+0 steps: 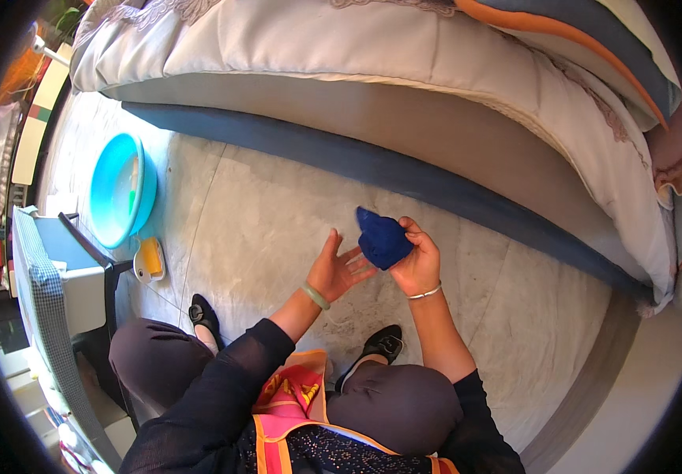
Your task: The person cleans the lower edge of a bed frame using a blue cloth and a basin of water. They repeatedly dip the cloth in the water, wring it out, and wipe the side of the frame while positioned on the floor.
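A crumpled dark blue cloth (384, 242) is bunched up in front of me, one pointed corner sticking out at its upper left. My right hand (419, 256) grips it from the right side, thumb and fingers around its edge. Just to the left, my left hand (335, 274) is spread, palm turned up, with its fingers reaching towards the cloth's underside. Whether those fingertips touch the cloth cannot be made out. Both hands are above the grey tiled floor (270, 219), between my bent knees and the bed.
A bed with a pale quilt (317, 47) and a blue base strip (341, 154) runs across the far side. At left stand a turquoise basin (146, 207), a soap dish with a yellow bar (151, 258), and a table with a checked cloth (44, 272).
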A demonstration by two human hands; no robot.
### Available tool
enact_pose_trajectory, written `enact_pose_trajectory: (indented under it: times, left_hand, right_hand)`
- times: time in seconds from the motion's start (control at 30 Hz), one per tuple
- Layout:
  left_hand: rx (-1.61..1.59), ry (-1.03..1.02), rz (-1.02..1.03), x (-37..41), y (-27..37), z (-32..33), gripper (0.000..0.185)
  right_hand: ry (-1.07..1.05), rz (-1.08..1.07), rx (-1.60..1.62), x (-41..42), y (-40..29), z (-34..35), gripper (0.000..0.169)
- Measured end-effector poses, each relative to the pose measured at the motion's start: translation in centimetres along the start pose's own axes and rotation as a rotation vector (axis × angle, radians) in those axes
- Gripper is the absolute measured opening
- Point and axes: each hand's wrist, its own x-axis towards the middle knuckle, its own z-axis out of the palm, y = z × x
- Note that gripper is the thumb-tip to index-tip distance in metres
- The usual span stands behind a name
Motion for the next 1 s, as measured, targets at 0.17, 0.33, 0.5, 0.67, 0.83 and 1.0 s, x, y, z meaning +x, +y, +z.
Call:
enact_pose_trajectory:
  times: [0.17, 0.33, 0.5, 0.67, 0.83, 1.0]
  left_hand:
    - [0.069, -0.237, 0.065, 0.9, 1.2, 1.0, 0.033]
    - [0.084, -0.137, 0.141, 0.6, 0.9, 1.4, 0.02]
    - [0.641, -0.105, 0.321, 0.5, -0.1, 0.9, 0.033]
    - [0.909, 0.065, 0.519, 1.1, -0.9, -0.7, 0.05]
    - [1.38, -0.021, 0.415, 0.3, -0.2, -0.8, 0.045]
    - [1.432, -0.048, 0.881, 0.2, 0.8, 2.5, 0.031]
  right_hand:
    - [-0.089, -0.025, -0.399, 0.8, -0.5, -1.8, 0.016]
    - [-0.059, -0.308, -1.372, -0.5, -1.1, -2.8, 0.027]
    - [0.095, -0.359, -1.467, -1.3, 0.7, -6.4, 0.033]
    - [0.229, -0.5, -1.496, -1.9, 1.2, -6.0, 0.025]
    - [0.211, -0.866, -1.922, -2.4, 0.6, -4.5, 0.03]
    - [0.419, -0.441, -1.157, -3.1, -0.6, -3.9, 0.023]
